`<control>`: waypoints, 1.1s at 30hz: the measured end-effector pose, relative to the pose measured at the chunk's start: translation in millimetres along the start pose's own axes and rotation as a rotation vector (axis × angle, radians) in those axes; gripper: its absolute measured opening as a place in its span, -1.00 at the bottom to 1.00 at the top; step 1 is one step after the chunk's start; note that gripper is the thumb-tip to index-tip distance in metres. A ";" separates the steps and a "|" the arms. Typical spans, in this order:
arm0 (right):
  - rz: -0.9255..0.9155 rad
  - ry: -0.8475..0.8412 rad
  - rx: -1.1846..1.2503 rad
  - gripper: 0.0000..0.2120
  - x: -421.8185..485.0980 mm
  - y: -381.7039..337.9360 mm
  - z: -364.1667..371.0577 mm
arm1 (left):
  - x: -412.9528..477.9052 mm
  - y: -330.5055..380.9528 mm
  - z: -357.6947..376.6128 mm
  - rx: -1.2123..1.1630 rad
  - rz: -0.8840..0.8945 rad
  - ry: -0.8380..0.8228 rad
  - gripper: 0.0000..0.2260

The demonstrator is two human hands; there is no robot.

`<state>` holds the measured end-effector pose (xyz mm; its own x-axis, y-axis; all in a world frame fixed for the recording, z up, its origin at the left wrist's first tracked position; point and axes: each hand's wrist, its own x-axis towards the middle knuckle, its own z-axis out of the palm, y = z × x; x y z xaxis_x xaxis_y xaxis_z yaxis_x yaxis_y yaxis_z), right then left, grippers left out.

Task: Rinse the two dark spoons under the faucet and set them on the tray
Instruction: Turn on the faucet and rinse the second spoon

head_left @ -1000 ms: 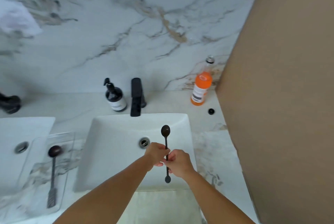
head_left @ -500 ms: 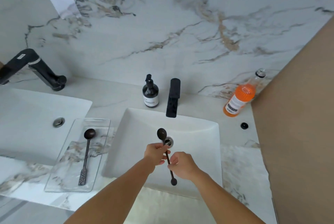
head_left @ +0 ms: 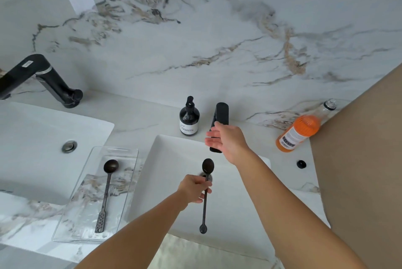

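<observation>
Marble-veined wall and desk [head_left: 134, 123] frame a white sink [head_left: 174, 160], with a clear tray [head_left: 87, 181] just to its left. Over the basin the left hand [head_left: 195, 189] pinches the handle of one dark spoon [head_left: 205, 194], bowl pointing toward the black faucet [head_left: 220, 116]; the right hand [head_left: 226, 140], fingers spread and holding nothing, reaches to that faucet. A second dark spoon [head_left: 106, 194] lies on the tray, and a soap bottle [head_left: 189, 118] stands beside the faucet.
</observation>
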<state>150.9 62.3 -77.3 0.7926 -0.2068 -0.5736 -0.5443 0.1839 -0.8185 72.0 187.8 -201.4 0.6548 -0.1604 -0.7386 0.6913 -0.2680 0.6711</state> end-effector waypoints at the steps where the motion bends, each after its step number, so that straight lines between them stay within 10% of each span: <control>1: -0.040 0.117 -0.129 -0.75 4.3 -0.5 -0.8 | 0.1 0.2 -1.0 -0.006 0.000 0.006 -0.90; 4: -0.121 0.306 -0.405 -0.70 15.2 -3.6 -6.8 | -0.8 0.3 -0.8 -0.022 0.006 0.008 -0.89; 33: 0.072 0.149 -0.174 -0.85 45.5 -35.9 -5.5 | -4.0 10.7 9.9 -0.035 0.042 0.014 -0.86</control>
<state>205.0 41.0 -74.2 0.7076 -0.3409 -0.6189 -0.6475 0.0378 -0.7611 73.8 176.2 -192.0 0.6879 -0.1572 -0.7086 0.6730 -0.2276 0.7038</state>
